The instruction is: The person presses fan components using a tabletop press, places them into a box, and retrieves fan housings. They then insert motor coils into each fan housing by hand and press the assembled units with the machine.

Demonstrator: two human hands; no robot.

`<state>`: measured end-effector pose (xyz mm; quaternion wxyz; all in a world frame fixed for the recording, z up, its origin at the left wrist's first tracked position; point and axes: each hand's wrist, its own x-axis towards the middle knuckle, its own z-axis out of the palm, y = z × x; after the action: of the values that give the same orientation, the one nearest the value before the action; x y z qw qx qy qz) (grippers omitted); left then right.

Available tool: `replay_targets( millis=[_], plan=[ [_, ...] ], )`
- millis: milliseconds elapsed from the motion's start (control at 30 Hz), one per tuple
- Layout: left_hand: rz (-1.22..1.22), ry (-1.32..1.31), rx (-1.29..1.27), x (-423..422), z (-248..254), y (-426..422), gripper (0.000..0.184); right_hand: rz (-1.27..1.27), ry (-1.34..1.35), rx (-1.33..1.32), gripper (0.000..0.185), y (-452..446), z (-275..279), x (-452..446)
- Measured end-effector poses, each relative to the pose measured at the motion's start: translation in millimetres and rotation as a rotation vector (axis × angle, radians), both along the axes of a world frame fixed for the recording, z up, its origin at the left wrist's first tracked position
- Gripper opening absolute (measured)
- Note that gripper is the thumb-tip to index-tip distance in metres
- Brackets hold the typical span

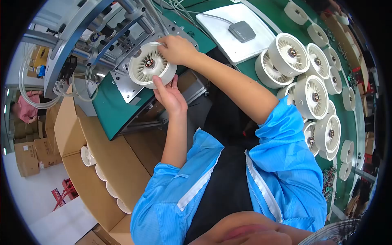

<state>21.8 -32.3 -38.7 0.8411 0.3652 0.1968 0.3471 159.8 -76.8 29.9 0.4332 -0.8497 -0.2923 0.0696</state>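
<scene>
A white plastic wheel [143, 75] with radial vanes and a dark hub with copper tones is between my two hands, over the metal plate of a machine. My left hand [173, 98] grips its lower right side, thumb on the rim and the other fingers partly hidden behind. From above, my right hand [177, 49] is closed over the upper right rim, fingertips reaching inside the edge. Whether the wheel rests on the metal plate [130, 93] or is held just off it, I cannot tell.
The machine frame [75, 36] with rods and clear tubes rises at the left. Several similar wheels [312, 96] are stacked on the green bench at right. A grey box-shaped device [242, 31] lies on a white board [216, 24]. An open carton [85, 179] holds white round parts; another person [28, 107] is far left.
</scene>
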Motion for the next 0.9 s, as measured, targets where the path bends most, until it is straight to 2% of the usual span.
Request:
replay_targets(
  millis=[33,100,133,167,233,300,333,367,400,433,500,567,600,700,733,833,867,900],
  plan=[
    [0.005,0.01,0.006,1.2,-17.0,7.4,0.061,-0.009,0.002,0.002,0.041,-5.3,5.1,-0.4],
    [-0.004,-0.001,0.022,7.4,-16.6,11.4,0.047,-0.231,-0.263,-0.009,0.041,-28.2,5.2,15.4],
    [-0.049,0.007,0.079,5.4,-19.6,14.6,0.048,-0.352,-0.397,-0.028,0.041,-47.3,2.5,25.0],
    [-0.1,0.012,0.137,3.8,-22.7,16.3,0.05,-0.546,-0.688,0.003,0.043,-67.7,-13.5,49.5],
    [-0.108,0.077,0.147,-0.5,-12.3,7.2,0.054,-0.881,-0.775,-0.241,0.048,-107.1,-41.9,82.8],
    [-0.134,0.074,0.095,2.2,-21.0,13.0,0.057,-0.591,-0.115,-0.539,0.059,-140.8,-39.5,99.4],
    [-0.132,0.101,0.088,5.4,-18.2,15.6,0.059,-0.47,-0.066,-0.522,0.069,-147.0,-34.2,100.5],
    [-0.127,0.128,0.083,6.7,-16.4,14.9,0.062,-0.457,-0.067,-0.414,0.07,-148.6,-27.1,102.4],
    [-0.168,0.107,0.106,4.9,-14.0,13.5,0.062,-0.566,-0.014,-0.28,0.073,-149.5,-4.6,93.6],
    [-0.196,0.084,0.127,3.4,-11.0,17.8,0.062,-0.475,-0.003,-0.278,0.071,-163.4,39.8,71.4],
    [-0.203,0.103,0.137,1.8,-6.6,21.6,0.062,-0.452,-0.424,-0.326,0.063,-199.3,85.2,57.4],
    [-0.242,0.137,0.11,-1.3,-7.5,32.2,0.063,-0.459,-0.258,-0.42,0.054,-270.2,161.8,38.9],
    [-0.246,0.139,0.13,-2.6,-3.5,31.7,0.064,-0.564,-0.321,-0.294,0.049,-313.0,164.2,45.3],
    [-0.27,0.155,0.133,-4.5,-1.2,36.5,0.066,-0.903,-0.361,-0.597,0.04,-473.1,151.4,48.4],
    [-0.261,0.164,0.105,-3.4,-4.9,41.6,0.066,-0.613,-0.297,-1.087,0.065,-554.8,120.6,73.5],
    [-0.183,0.181,0.114,-2.8,6.1,29.3,0.066,-0.498,0.172,-1.009,0.033,-666.1,45.6,13.4],
    [-0.199,0.175,0.103,-0.8,2.3,32.3,0.064,-0.424,0.233,-0.906,0.032,-707.9,8.1,3.1],
    [-0.215,0.17,0.091,1.7,-6.7,40.4,0.063,-0.534,0.067,-0.902,0.036,-719.5,-12.2,-17.5]
  ],
)
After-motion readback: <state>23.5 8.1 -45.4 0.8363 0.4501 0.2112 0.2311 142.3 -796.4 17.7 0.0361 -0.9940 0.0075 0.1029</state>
